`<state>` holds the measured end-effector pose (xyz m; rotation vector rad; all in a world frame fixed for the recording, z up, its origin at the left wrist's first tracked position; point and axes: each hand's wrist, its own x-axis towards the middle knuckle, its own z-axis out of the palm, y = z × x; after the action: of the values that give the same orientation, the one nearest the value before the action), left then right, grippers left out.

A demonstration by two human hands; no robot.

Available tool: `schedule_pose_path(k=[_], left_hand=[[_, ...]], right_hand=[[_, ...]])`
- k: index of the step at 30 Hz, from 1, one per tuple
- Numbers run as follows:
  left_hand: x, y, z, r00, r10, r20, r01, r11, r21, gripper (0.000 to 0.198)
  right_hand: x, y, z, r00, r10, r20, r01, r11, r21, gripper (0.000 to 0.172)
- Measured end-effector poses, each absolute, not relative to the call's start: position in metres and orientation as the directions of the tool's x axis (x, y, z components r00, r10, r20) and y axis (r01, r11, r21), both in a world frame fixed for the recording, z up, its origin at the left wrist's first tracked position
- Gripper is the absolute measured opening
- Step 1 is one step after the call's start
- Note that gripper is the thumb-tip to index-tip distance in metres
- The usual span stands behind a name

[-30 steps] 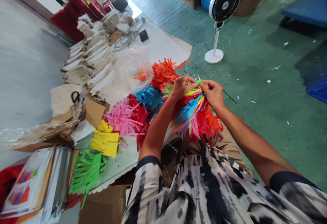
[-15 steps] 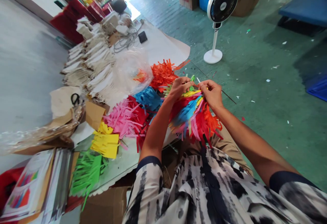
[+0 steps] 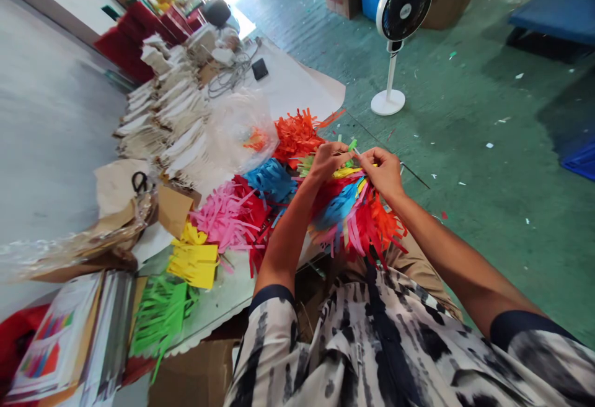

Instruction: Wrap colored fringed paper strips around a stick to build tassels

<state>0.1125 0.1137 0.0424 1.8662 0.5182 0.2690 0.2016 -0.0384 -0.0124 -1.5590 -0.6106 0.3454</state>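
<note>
Both my hands work over my lap, above a bundle of multicoloured fringed paper in red, blue, pink, orange and yellow strips. My left hand pinches the top of the bundle, and my right hand grips it close by. A green paper strip sticks up between my hands. A thin dark rod emerges past my right hand. On the table to my left lie fringed paper piles: orange, blue, pink, yellow and green.
Black-handled scissors lie on a paper sheet beyond a clear plastic bag and rows of beige fringed bundles. A stack of printed booklets sits at the near left. A white standing fan stands on the green floor.
My right hand has shifted slightly toward my left hand, and the green strip now stands more upright between them. The view has drifted slightly.
</note>
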Motion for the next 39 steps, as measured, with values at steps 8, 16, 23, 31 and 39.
schedule_pose_path(k=[8,16,23,31,39], left_hand=[[0.106,0.117,0.039,0.877,0.481,0.005,0.179,-0.335,0.925,0.045],[0.111,0.117,0.032,0.894,0.447,0.024,0.126,-0.304,0.944,0.043],[0.117,0.115,0.031,0.873,0.485,0.047,0.089,-0.254,0.963,0.031],[0.112,0.093,0.054,0.87,0.459,0.181,0.126,-0.562,0.818,0.028],[0.111,0.094,0.082,0.911,0.334,0.243,0.006,-0.599,0.801,0.038]], right_hand=[[0.201,-0.039,-0.011,0.812,0.566,0.141,0.177,-0.009,-0.984,0.042],[0.202,-0.038,-0.016,0.805,0.567,0.177,0.191,0.036,-0.981,0.023],[0.201,-0.038,-0.015,0.803,0.568,0.181,0.204,0.024,-0.979,0.023],[0.198,-0.042,-0.011,0.819,0.5,0.281,0.242,0.144,-0.96,0.039],[0.219,-0.053,0.029,0.77,0.595,0.232,0.16,0.173,-0.972,0.04]])
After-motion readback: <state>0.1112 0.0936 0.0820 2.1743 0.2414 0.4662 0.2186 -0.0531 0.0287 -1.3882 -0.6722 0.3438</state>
